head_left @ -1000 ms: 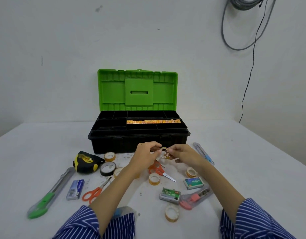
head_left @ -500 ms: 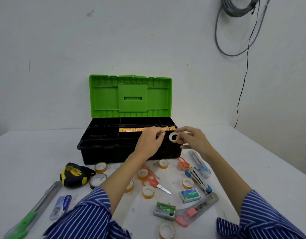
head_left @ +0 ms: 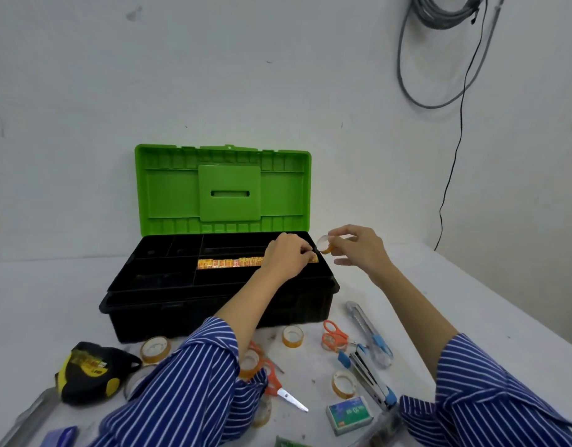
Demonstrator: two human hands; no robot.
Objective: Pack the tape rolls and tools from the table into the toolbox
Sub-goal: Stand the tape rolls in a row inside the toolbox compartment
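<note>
White tabletop: open black toolbox with green lid. Small yellow tape roll pinched by right hand beyond right rim; left hand, fingers curled, grip unclear, over tray.

White wall w/ scuffs; grey cable coil hung top right; white table.

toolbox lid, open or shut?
Open: the green lid stands upright behind the black toolbox, tray compartments exposed.

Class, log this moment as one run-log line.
right hand: pinches small orange-cored tape roll | left hand: in black green-lidded toolbox tray | stage: packing
</note>
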